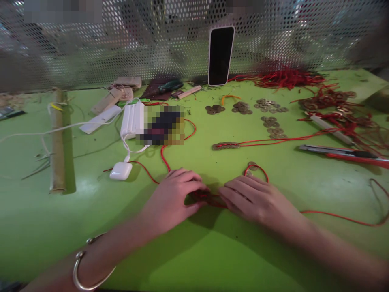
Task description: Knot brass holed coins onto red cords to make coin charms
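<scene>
Low over the green table, my left hand (176, 194) pinches a row of coins (200, 195) threaded on red cord. My right hand (253, 200) is closed on the red cord (221, 205) just right of that row. The fingers partly hide the coins. Loose cord trails away behind both hands. A single coin (252, 165) lies beyond my right hand, beside a loop of cord. Farther back lies another strung row of coins (225, 146), its two cord ends stretching to the right.
Small coin piles (241, 107) and tangled red cord (288, 78) lie at the back. A utility knife (340, 152) is on the right. On the left are a white earbud case (120, 171), a power strip (132, 119) and a bamboo piece (57, 146). A phone (221, 56) stands against the perforated screen (170, 40).
</scene>
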The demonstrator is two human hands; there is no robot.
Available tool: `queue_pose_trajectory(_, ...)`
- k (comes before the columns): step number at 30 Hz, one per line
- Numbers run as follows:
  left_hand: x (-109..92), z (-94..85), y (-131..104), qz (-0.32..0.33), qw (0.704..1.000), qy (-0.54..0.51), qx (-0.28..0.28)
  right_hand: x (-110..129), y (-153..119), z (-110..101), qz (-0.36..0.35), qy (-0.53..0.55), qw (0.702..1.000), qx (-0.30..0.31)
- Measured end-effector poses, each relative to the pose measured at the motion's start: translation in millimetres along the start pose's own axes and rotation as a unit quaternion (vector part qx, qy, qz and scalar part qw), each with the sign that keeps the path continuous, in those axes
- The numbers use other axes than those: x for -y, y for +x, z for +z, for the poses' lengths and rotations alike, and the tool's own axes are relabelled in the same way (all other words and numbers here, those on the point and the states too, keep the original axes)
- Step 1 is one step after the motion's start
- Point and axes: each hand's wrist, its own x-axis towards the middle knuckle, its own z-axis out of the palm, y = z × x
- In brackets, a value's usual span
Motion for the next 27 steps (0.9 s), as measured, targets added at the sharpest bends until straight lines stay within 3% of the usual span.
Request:
queue_pose_trajectory(5,3,2.5,1,-0.001,1.0,-0.024,-0.006,1,15,-3,-0.121,0.01,0.992,0.02)
queue_pose_trajectory(7,5,3.7,2,-0.003,0.999,-0.033,-0.005,0,19,-1,-0.139,-0.006,0.99,0.019)
queue_pose_trajectory(16,9,8.0,4,-0.004,0.999,-0.045,-0.02,1,29,9,-0.113,-0.03,0.993,0.026)
queue_pose_trajectory(20,8,7.9,4,-0.001,0.999,-0.042,-0.021,3,27,11,-0.098,-0.016,0.995,-0.001)
queue_pose_trajectory(27,-2,3.0,-6,0.024,0.999,0.032,0.007,0,15,14,-0.056,0.004,0.998,-0.005)
